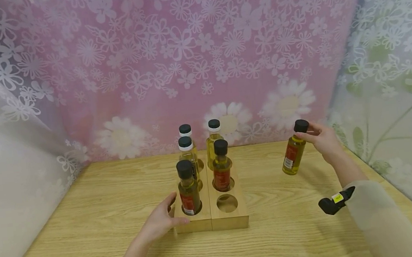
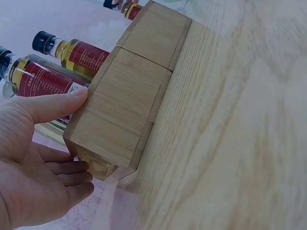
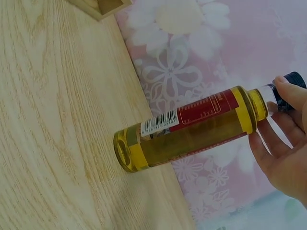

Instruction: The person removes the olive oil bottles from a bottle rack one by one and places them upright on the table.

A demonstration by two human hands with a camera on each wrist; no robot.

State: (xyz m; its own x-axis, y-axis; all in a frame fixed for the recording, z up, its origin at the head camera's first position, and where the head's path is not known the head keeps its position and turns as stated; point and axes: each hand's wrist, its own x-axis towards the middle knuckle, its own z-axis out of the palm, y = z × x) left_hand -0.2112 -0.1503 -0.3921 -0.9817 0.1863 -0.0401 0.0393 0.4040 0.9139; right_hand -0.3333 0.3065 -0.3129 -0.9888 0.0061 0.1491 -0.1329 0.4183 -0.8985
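Observation:
My right hand (image 1: 320, 140) holds an oil bottle (image 1: 293, 155) by its neck and black cap, slightly tilted, to the right of the wooden bottle rack (image 1: 230, 223). The bottle has a red label with a barcode (image 3: 160, 122) and yellow oil; whether its base touches the table I cannot tell. My left hand (image 1: 160, 219) grips the rack's near left corner, thumb (image 2: 57, 103) on the front edge and fingers along the side. Red-labelled bottles stand in the front left hole (image 1: 189, 196) and the middle right one (image 1: 222, 175). The front right hole (image 1: 227, 204) shows open.
Bottles with white collars stand in the rack at back left (image 1: 185, 130), middle left (image 1: 188, 157) and back right (image 1: 214, 144). A wood-grain table (image 1: 98, 209) lies beneath. Floral curtains (image 1: 185, 64) hang behind and at both sides. A black wrist device (image 1: 334, 203) sits by the right sleeve.

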